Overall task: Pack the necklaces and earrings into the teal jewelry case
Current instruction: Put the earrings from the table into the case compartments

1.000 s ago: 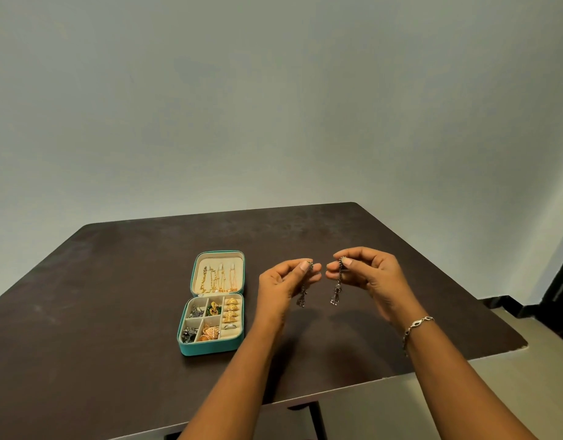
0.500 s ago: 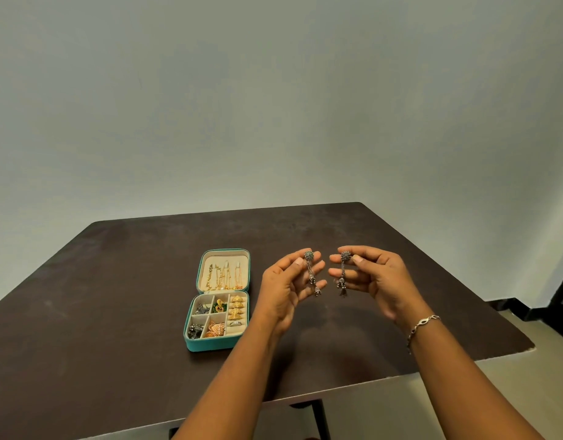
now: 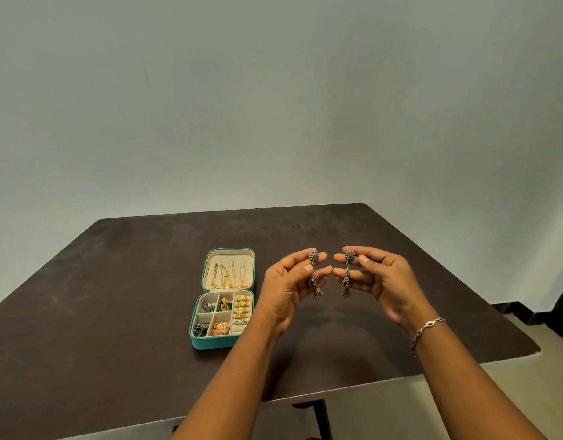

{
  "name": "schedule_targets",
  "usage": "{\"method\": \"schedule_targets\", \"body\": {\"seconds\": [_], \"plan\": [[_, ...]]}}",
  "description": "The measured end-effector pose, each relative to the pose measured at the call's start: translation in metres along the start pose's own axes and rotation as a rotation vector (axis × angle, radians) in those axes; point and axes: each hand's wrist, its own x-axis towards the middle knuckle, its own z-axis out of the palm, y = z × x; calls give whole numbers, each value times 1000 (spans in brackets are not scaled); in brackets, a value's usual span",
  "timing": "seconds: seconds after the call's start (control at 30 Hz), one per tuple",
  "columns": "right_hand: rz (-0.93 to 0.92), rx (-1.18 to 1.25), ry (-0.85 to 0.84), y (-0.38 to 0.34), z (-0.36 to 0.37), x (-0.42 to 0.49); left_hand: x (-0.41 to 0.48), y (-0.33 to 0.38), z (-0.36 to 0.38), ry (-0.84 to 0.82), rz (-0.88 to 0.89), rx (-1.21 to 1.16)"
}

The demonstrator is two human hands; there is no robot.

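Dark silver drop earrings, one per hand, both held up above the table [image 3: 115, 312] near its middle, apart from each other. Left hand [image 3: 286, 287] pinches the round top of the left earring [image 3: 314, 274] between thumb and forefinger; the chain and small bell ends hang below the pinch, in front of the other loosely curled fingers. Right hand [image 3: 384, 281] does the same with the right earring [image 3: 346, 274]: top pinched at the fingertips, the rest dangling past the lower fingers. Palms face each other, fingertips close but not touching. Teal jewelry case [image 3: 223, 342] sits open on the table to the left of the left hand, nearer the front edge than the back, apart from both hands. Its raised lid holds gold necklaces [image 3: 229, 274]; the compartments in the base hold gold pieces [image 3: 243, 308] in the right column, and dark, green and orange bits in the others. Bracelet [image 3: 427, 328] on the right wrist.
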Motion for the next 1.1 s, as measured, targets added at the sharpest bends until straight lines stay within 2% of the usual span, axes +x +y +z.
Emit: {"method": "schedule_targets", "body": {"seconds": [0.13, 0.33, 0.77, 1.1], "plan": [[19, 30, -9, 1, 3, 0, -1, 2, -2, 4, 36, 68], [46, 55, -19, 3, 6, -2, -3, 2, -7, 12, -6, 8], [139, 150, -33, 11, 24, -5, -14, 19, -23, 5, -24, 57], [16, -81, -91, 15, 54, -1, -24, 35, -44, 79, 145, 275]]}}
